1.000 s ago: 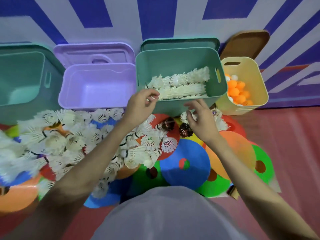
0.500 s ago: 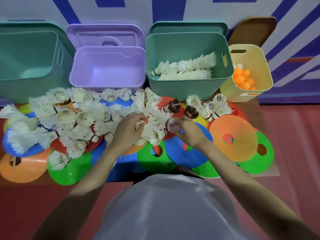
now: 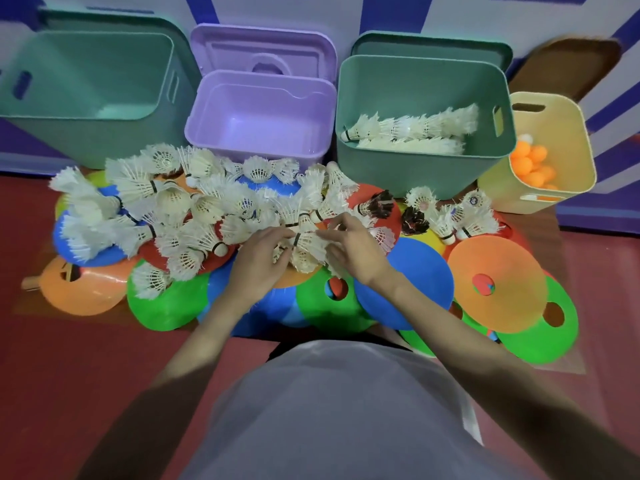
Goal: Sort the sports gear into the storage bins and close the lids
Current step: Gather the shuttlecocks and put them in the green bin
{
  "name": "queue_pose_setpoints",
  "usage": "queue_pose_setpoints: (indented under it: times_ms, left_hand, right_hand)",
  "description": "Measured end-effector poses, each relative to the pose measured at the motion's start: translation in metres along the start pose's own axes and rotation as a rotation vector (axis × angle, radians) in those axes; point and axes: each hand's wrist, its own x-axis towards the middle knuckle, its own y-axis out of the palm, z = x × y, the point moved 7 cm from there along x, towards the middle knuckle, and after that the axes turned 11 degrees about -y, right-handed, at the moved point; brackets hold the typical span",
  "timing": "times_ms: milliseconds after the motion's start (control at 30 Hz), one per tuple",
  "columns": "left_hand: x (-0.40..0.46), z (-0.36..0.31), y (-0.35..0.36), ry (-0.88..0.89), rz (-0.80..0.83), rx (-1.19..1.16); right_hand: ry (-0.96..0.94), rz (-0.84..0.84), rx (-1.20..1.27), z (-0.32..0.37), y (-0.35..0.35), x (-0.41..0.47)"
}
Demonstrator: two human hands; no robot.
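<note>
1. Shuttlecocks [image 3: 194, 216] lie heaped on the coloured disc cones [image 3: 419, 275] on the floor before the bins; judged step: gathering another handful from the heap; the next move calls for a firm hold on the cluster and a lift to the right green bin [image 3: 422, 161], where nested shuttlecock stacks [image 3: 412, 128] already lie.
2. Left hand [image 3: 261, 251]: fingers curled into the white shuttlecock cluster [image 3: 306, 245], gripping feathers; right hand [image 3: 349, 245]: fingers partly bent, pinching the same cluster from the other side.
3. Outward: two dark shuttlecocks [image 3: 412, 220] and a small white group [image 3: 453, 216] lie near, right of the hands.
4. Purple bin [image 3: 258, 152] and left green bin [image 3: 93, 133] show nothing inside; yellow bin [image 3: 554, 199] holds orange balls [image 3: 531, 164]; all lids off, propped behind; sorting judged far from complete.
</note>
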Motion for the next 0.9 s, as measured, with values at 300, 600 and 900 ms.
queue_pose_setpoints:
  times_ms: [300,600,900]
  left_hand:
    - [-0.010,-0.013,0.001,0.083,0.016,-0.076]
    - [-0.028,-0.011,0.009,-0.071,-0.031,-0.231]
    - [-0.049,0.020,0.023,-0.181,0.008,-0.269]
  right_hand:
    - [0.038,-0.234,0.221,0.020,-0.041,-0.004]
    - [0.287,-0.302,0.371,-0.005,-0.039,-0.025]
    - [0.249,0.449,-0.127,-0.028,0.001,-0.068]
